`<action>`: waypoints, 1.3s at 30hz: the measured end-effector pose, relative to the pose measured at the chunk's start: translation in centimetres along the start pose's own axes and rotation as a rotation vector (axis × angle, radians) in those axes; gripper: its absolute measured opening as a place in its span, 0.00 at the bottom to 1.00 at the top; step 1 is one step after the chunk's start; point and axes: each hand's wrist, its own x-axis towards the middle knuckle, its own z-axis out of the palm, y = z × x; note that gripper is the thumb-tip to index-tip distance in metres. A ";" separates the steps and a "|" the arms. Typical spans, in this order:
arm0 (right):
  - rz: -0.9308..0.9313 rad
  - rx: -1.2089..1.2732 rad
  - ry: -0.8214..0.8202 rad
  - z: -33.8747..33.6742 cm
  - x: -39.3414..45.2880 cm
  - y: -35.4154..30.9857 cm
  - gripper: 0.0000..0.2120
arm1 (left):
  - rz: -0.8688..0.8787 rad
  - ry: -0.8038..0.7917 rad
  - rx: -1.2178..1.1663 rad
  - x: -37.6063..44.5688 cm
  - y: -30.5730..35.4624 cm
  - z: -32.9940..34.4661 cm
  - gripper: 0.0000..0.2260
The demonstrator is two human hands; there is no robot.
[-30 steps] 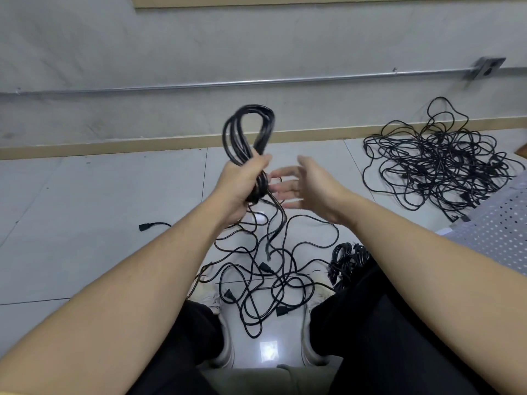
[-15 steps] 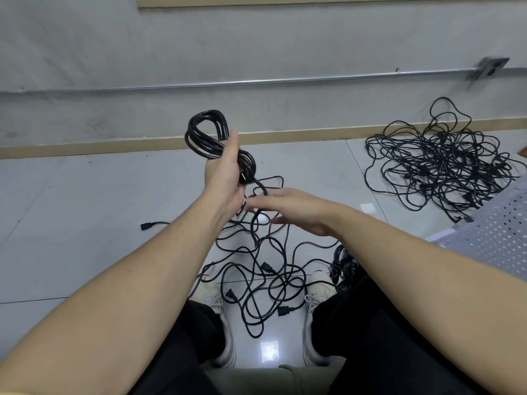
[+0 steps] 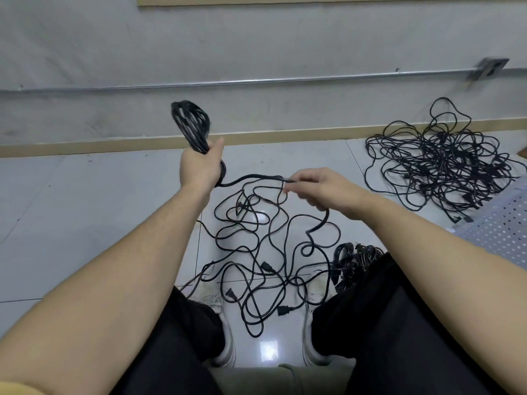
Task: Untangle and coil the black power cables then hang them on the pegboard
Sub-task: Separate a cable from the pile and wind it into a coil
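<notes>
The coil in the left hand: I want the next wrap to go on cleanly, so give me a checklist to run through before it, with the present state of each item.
1. Left hand grips the coil: ok.
2. Right hand holds the free cable running to the coil: ok.
3. That stretch between the hands free of knots: ok.
4. Cable below the right hand free of the tangle on the floor: not ok, it runs into the loops.
5. Coil's loops even: cannot tell, blurred.
6. Pegboard within reach: cannot tell.
</notes>
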 end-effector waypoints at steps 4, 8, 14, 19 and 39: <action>-0.081 0.166 0.143 -0.4 0.0 0.1 0.04 | 0.055 -0.243 0.264 -1.5 -0.2 0.9 0.19; -0.090 0.227 0.399 -0.7 0.4 -0.4 0.03 | 0.014 -0.462 0.278 -4.5 1.1 2.4 0.31; -0.031 -0.026 0.652 -1.2 0.5 0.3 0.26 | 0.099 -0.675 0.347 -6.4 -0.2 4.4 0.18; 0.080 0.158 0.541 -1.4 0.3 -0.3 0.25 | 0.070 -0.648 0.249 -5.9 -0.2 3.8 0.17; -0.011 1.209 0.446 0.8 1.1 -2.1 0.21 | 0.002 -0.886 -0.076 -9.0 0.1 4.9 0.17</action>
